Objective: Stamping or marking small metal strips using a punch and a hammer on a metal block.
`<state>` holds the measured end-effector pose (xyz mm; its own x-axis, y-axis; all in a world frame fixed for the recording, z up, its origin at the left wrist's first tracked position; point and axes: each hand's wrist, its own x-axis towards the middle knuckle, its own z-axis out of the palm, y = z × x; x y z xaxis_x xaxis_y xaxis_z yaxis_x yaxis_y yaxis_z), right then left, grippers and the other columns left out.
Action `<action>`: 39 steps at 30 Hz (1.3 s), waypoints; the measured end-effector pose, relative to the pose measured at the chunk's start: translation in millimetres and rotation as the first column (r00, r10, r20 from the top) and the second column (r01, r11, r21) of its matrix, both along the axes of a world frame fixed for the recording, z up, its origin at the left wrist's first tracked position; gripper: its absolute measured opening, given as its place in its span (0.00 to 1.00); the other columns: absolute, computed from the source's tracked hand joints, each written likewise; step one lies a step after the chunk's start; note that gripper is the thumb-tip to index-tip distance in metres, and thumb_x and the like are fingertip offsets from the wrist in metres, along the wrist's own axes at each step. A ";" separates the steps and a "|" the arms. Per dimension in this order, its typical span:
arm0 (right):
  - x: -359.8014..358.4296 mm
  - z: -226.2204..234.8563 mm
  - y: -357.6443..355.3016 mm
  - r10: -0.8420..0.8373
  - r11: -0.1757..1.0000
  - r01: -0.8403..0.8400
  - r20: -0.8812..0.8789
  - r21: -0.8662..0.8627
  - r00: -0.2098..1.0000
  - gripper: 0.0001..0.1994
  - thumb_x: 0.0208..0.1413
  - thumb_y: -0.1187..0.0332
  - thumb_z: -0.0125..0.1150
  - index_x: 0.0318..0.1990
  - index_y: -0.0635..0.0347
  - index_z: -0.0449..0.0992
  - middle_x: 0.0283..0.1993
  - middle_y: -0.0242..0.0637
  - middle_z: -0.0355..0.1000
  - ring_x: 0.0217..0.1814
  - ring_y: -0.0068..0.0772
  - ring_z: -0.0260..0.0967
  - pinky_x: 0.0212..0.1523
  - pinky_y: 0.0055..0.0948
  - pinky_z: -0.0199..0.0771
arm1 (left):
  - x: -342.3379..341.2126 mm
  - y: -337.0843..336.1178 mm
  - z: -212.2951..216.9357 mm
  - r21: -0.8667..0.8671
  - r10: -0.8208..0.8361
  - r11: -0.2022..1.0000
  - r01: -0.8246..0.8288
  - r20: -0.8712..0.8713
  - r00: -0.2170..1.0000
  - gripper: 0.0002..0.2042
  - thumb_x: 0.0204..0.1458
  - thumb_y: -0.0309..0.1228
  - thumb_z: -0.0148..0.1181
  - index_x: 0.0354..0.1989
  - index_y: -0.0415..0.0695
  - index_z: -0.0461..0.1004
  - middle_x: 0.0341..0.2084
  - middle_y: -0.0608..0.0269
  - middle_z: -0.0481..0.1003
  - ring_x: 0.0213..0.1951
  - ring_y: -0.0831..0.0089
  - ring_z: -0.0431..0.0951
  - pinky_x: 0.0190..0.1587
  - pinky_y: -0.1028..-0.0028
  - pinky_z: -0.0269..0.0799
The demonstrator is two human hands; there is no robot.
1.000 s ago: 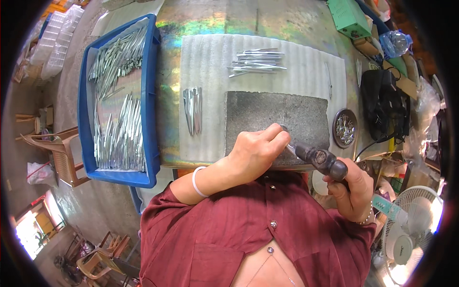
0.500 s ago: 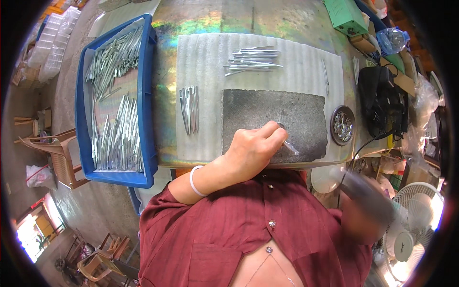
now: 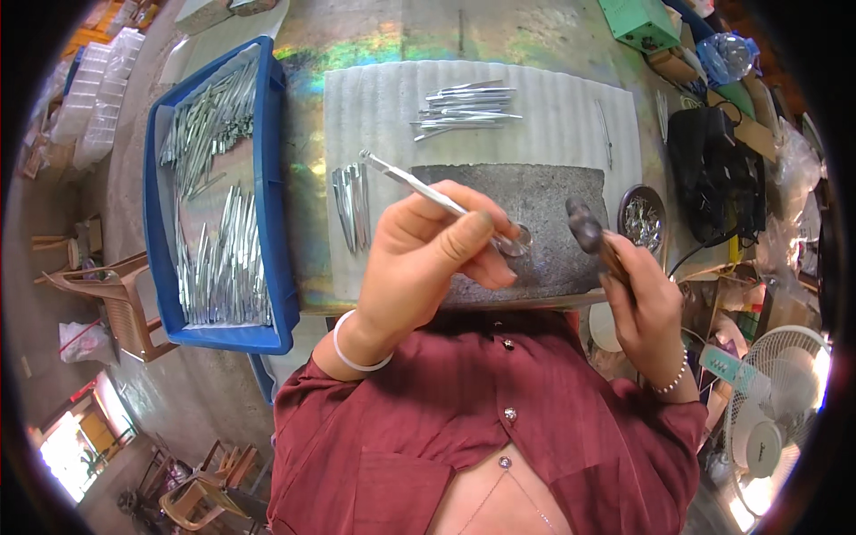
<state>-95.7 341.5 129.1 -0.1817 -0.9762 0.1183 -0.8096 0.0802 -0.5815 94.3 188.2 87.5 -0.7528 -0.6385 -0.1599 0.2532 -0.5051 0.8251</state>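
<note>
The left hand (image 3: 428,259) pinches a thin metal strip (image 3: 428,190) raised over the grey stone block (image 3: 526,201) (its flattened end nearest the block). The right hand (image 3: 646,308) grips a hammer (image 3: 593,234). This looks like checking between blows; next, reseat the strip flat.

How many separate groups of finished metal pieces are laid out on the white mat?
2: a fanned bundle at the mat's far edge, and a small row at its left side, beside the grey block. The left hand may hide more.
</note>
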 end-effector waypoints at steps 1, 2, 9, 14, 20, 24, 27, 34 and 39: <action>-3.4 -11.3 -1.7 -0.016 1.000 0.016 -0.024 0.012 1.000 0.21 0.48 0.82 0.55 0.52 0.64 0.67 0.36 0.48 0.68 0.33 0.50 0.70 0.33 0.36 0.69 | -0.1 -3.1 -0.7 0.116 0.008 0.993 0.002 -0.086 0.996 0.08 0.59 0.28 0.51 0.35 0.35 0.70 0.34 0.52 0.73 0.25 0.70 0.78 0.26 0.79 0.76; -5.7 -22.6 -1.8 -0.036 0.999 0.037 -0.048 0.023 0.998 0.22 0.48 0.82 0.55 0.54 0.64 0.66 0.37 0.48 0.67 0.33 0.50 0.69 0.32 0.37 0.69 | 0.3 -5.1 -1.7 0.230 0.021 0.973 0.019 -0.169 0.985 0.09 0.59 0.30 0.50 0.36 0.35 0.70 0.35 0.51 0.72 0.24 0.70 0.78 0.26 0.79 0.75; -8.0 -54.7 -4.4 -0.045 0.992 0.070 -0.227 0.103 0.973 0.24 0.47 0.80 0.56 0.55 0.61 0.64 0.40 0.45 0.65 0.37 0.49 0.68 0.35 0.40 0.70 | -4.5 -7.5 -11.6 0.334 0.022 0.941 0.053 -0.216 0.976 0.09 0.58 0.30 0.53 0.40 0.36 0.71 0.33 0.53 0.76 0.26 0.71 0.80 0.26 0.78 0.79; -29.0 -46.2 -15.8 0.048 0.992 -0.023 -0.200 0.126 0.979 0.21 0.48 0.77 0.57 0.52 0.63 0.65 0.41 0.46 0.67 0.43 0.51 0.67 0.40 0.41 0.69 | -11.2 -7.4 -11.9 0.233 -0.001 0.972 0.024 -0.102 0.995 0.13 0.56 0.26 0.56 0.47 0.37 0.65 0.30 0.51 0.76 0.22 0.72 0.77 0.24 0.79 0.74; -135.3 -104.1 -71.0 -0.302 0.951 0.309 -0.295 -0.022 0.907 0.19 0.52 0.69 0.55 0.51 0.64 0.64 0.45 0.51 0.69 0.44 0.51 0.69 0.44 0.42 0.69 | -11.6 2.4 0.3 0.028 -0.028 0.999 0.024 0.142 0.989 0.17 0.55 0.22 0.51 0.53 0.39 0.59 0.26 0.53 0.76 0.21 0.73 0.75 0.23 0.80 0.72; -172.9 -154.9 -115.1 -0.322 0.918 0.386 -0.402 0.088 0.857 0.17 0.47 0.69 0.54 0.45 0.65 0.62 0.40 0.55 0.72 0.45 0.57 0.69 0.44 0.49 0.68 | -1.9 6.6 -5.0 -0.159 0.064 0.986 -0.045 0.118 0.991 0.12 0.59 0.32 0.51 0.42 0.33 0.68 0.24 0.53 0.75 0.20 0.74 0.73 0.21 0.83 0.68; -177.2 -141.8 -123.8 -0.270 0.911 0.355 -0.347 0.210 0.898 0.17 0.47 0.70 0.53 0.44 0.66 0.61 0.38 0.56 0.72 0.43 0.58 0.70 0.44 0.49 0.68 | 3.0 4.4 -9.1 -0.273 0.133 0.958 -0.082 0.173 0.976 0.11 0.58 0.29 0.53 0.40 0.32 0.70 0.26 0.52 0.75 0.20 0.75 0.73 0.23 0.81 0.69; -164.3 -137.2 -130.0 -0.196 0.921 0.286 -0.319 0.263 0.927 0.15 0.45 0.70 0.52 0.40 0.69 0.62 0.35 0.57 0.72 0.43 0.56 0.71 0.43 0.48 0.68 | -18.0 13.8 -3.2 -0.320 0.056 0.947 0.022 0.233 0.971 0.14 0.55 0.27 0.57 0.47 0.31 0.68 0.23 0.58 0.74 0.21 0.77 0.73 0.21 0.85 0.66; -195.4 -114.4 -102.1 -0.138 0.976 0.168 -0.203 0.140 0.969 0.13 0.45 0.69 0.53 0.37 0.69 0.67 0.35 0.51 0.72 0.39 0.47 0.70 0.41 0.40 0.69 | -17.0 15.3 -5.7 -0.392 0.026 0.918 0.054 0.195 0.981 0.14 0.61 0.32 0.48 0.45 0.30 0.71 0.16 0.60 0.71 0.19 0.78 0.70 0.22 0.83 0.63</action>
<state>-291.1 239.4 14.7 -0.3190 -0.9476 0.0151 -0.8753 0.2885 -0.3881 77.3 203.6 81.7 -0.7424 -0.6688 -0.0400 0.0654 -0.1318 0.9891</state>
